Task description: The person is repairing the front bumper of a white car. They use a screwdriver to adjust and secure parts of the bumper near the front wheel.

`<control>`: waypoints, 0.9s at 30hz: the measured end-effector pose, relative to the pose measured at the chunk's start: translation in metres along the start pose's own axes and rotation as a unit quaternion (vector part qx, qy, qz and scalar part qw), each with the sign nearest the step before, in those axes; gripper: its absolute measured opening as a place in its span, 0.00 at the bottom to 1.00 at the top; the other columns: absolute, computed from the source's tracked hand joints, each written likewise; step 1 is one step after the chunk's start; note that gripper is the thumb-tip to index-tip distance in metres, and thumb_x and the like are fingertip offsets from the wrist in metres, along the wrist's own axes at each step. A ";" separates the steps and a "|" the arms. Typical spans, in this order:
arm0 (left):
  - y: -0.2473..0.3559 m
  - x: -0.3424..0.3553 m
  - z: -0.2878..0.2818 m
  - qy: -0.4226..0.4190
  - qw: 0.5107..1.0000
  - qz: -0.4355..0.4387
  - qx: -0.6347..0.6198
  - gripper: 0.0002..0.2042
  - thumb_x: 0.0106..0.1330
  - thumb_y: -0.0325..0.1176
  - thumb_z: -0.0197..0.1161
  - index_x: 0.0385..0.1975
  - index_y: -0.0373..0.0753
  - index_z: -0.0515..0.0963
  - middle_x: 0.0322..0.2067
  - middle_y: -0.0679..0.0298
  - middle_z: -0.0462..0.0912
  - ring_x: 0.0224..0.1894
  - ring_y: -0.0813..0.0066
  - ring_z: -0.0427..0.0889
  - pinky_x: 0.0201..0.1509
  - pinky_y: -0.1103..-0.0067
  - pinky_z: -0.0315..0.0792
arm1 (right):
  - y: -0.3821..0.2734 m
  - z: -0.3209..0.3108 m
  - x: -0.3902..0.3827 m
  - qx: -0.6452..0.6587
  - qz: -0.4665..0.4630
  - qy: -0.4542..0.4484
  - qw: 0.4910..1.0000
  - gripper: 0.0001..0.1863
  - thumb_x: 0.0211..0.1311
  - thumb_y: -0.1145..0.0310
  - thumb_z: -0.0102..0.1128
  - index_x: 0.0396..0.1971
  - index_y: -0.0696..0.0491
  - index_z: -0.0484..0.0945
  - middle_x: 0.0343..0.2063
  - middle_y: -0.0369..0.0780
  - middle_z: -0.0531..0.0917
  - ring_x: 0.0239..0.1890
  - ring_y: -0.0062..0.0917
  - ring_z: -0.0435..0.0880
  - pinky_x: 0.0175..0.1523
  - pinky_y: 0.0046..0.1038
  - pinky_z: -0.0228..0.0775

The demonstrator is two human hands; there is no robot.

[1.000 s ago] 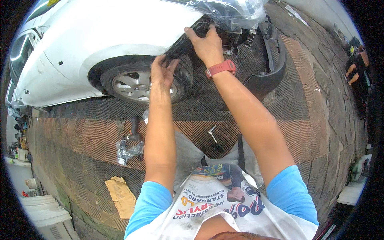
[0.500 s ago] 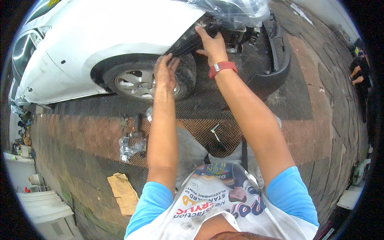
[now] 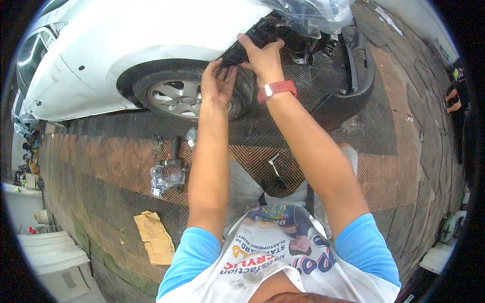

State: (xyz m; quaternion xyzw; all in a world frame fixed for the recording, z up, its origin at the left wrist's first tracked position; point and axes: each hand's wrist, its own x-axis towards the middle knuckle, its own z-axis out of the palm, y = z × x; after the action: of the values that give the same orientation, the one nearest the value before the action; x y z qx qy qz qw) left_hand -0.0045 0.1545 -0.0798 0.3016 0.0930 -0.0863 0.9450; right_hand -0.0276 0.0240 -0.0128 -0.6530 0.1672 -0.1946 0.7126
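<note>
A long black plastic part (image 3: 233,54) runs along the front edge of the white fender (image 3: 166,30), just ahead of the wheel. My right hand (image 3: 263,59), a red band on its wrist, grips this part from the front, thumb at the fender edge and index finger stretched away to the right. Below it my left hand (image 3: 218,87) reaches up with its fingers apart, the tips touching the part's lower end. The tyre (image 3: 243,91) stands directly behind my left hand. Where the part meets the car is hidden by my hands.
Clear plastic sheeting (image 3: 323,20) covers the car's front. A detached black bumper (image 3: 348,103) lies to the right. On the floor mat are a ratchet wrench (image 3: 277,171), a black-handled tool (image 3: 174,151), a plastic bag (image 3: 164,182) and brown paper (image 3: 154,237). Another person (image 3: 457,96) is far right.
My left hand has moved slightly right and up, closer to my right hand. My right hand has shifted slightly left. The whole view has moved a little.
</note>
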 end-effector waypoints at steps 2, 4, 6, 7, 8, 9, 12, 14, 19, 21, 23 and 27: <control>0.003 0.005 0.004 -0.029 0.999 -0.013 0.001 0.26 0.61 0.30 0.67 0.57 0.29 0.65 0.54 0.50 0.67 0.56 0.60 0.71 0.63 0.67 0.76 | 0.012 0.000 0.008 -0.002 -0.014 0.026 1.000 0.69 0.54 0.57 0.78 0.71 0.68 0.25 0.65 0.63 0.61 0.62 0.49 0.73 0.48 0.43 0.85; 0.004 0.003 0.006 -0.026 0.999 -0.003 0.043 0.26 0.61 0.30 0.67 0.56 0.29 0.65 0.52 0.50 0.68 0.55 0.60 0.71 0.63 0.68 0.75 | 0.004 -0.008 -0.008 0.178 0.062 -0.010 0.982 0.70 0.54 0.56 0.78 0.71 0.68 0.24 0.65 0.64 0.60 0.62 0.51 0.73 0.48 0.42 0.85; -0.001 -0.003 0.011 0.004 0.999 0.004 0.039 0.23 0.61 0.30 0.67 0.54 0.30 0.67 0.50 0.51 0.71 0.54 0.60 0.72 0.62 0.68 0.75 | 0.006 -0.009 0.002 0.208 0.119 -0.020 0.971 0.70 0.56 0.56 0.77 0.70 0.68 0.20 0.65 0.66 0.58 0.64 0.53 0.71 0.49 0.42 0.85; -0.002 -0.004 0.013 0.017 0.999 0.008 0.038 0.22 0.61 0.30 0.66 0.53 0.30 0.69 0.49 0.52 0.72 0.54 0.60 0.73 0.62 0.68 0.75 | 0.004 -0.005 0.002 0.214 0.124 -0.013 0.969 0.71 0.56 0.55 0.77 0.69 0.69 0.19 0.65 0.67 0.57 0.65 0.53 0.70 0.49 0.42 0.85; -0.002 -0.001 0.011 0.005 1.000 -0.004 0.021 0.22 0.62 0.30 0.66 0.53 0.29 0.68 0.50 0.52 0.71 0.53 0.60 0.72 0.62 0.68 0.74 | 0.003 -0.002 0.000 0.177 0.100 -0.018 0.979 0.72 0.56 0.56 0.77 0.69 0.69 0.18 0.65 0.68 0.57 0.65 0.53 0.70 0.50 0.42 0.85; 0.001 0.003 0.007 -0.004 1.000 -0.012 0.005 0.22 0.63 0.30 0.65 0.54 0.29 0.68 0.50 0.51 0.70 0.53 0.59 0.72 0.63 0.68 0.73 | -0.001 0.003 -0.006 0.140 0.076 -0.026 0.987 0.73 0.56 0.56 0.77 0.68 0.69 0.16 0.65 0.68 0.56 0.65 0.53 0.70 0.50 0.42 0.85; 0.004 0.003 0.000 -0.022 0.999 -0.012 0.022 0.23 0.63 0.31 0.65 0.55 0.28 0.68 0.51 0.51 0.69 0.53 0.59 0.72 0.63 0.68 0.72 | 0.005 0.006 -0.013 0.091 0.035 -0.035 0.995 0.74 0.55 0.57 0.78 0.67 0.69 0.13 0.65 0.70 0.54 0.64 0.53 0.71 0.51 0.42 0.84; 0.005 0.001 0.005 -0.029 0.998 -0.003 0.052 0.23 0.64 0.32 0.66 0.55 0.28 0.69 0.52 0.51 0.70 0.53 0.59 0.73 0.63 0.69 0.72 | 0.012 0.004 -0.012 0.121 0.048 -0.020 0.991 0.75 0.55 0.59 0.79 0.66 0.69 0.12 0.64 0.72 0.55 0.61 0.52 0.74 0.50 0.41 0.85; 0.004 -0.007 0.003 -0.042 0.994 0.029 0.095 0.22 0.63 0.33 0.68 0.53 0.30 0.72 0.51 0.54 0.74 0.53 0.61 0.74 0.63 0.69 0.71 | 0.007 0.004 -0.005 0.117 0.090 -0.033 0.989 0.75 0.53 0.57 0.79 0.67 0.70 0.15 0.62 0.72 0.59 0.53 0.49 0.80 0.45 0.37 0.87; 0.004 0.002 -0.006 -0.062 0.997 -0.002 0.055 0.21 0.62 0.33 0.69 0.52 0.32 0.73 0.48 0.56 0.75 0.51 0.63 0.75 0.60 0.70 0.73 | 0.015 0.012 -0.007 0.073 0.034 -0.015 0.997 0.74 0.53 0.57 0.80 0.67 0.70 0.16 0.61 0.70 0.61 0.50 0.46 0.83 0.45 0.36 0.87; 0.006 0.006 -0.011 -0.102 0.994 -0.023 0.012 0.21 0.60 0.30 0.71 0.50 0.32 0.71 0.46 0.57 0.71 0.49 0.62 0.76 0.55 0.72 0.79 | 0.019 0.013 -0.010 0.100 0.030 -0.005 0.995 0.73 0.53 0.59 0.79 0.67 0.72 0.18 0.59 0.67 0.65 0.50 0.44 0.83 0.45 0.36 0.87; 0.006 -0.001 -0.009 -0.065 0.997 -0.005 0.049 0.19 0.61 0.29 0.68 0.50 0.32 0.71 0.47 0.55 0.72 0.50 0.61 0.76 0.58 0.69 0.78 | 0.014 0.007 -0.013 0.142 0.075 -0.014 0.987 0.68 0.53 0.65 0.78 0.66 0.76 0.22 0.56 0.60 0.70 0.53 0.42 0.80 0.45 0.36 0.86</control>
State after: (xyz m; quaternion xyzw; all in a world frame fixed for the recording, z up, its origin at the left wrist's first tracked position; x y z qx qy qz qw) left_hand -0.0054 0.1645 -0.0837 0.3405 0.0284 -0.1145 0.9328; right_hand -0.0345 0.0370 -0.0262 -0.5338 0.1764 -0.1536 0.8126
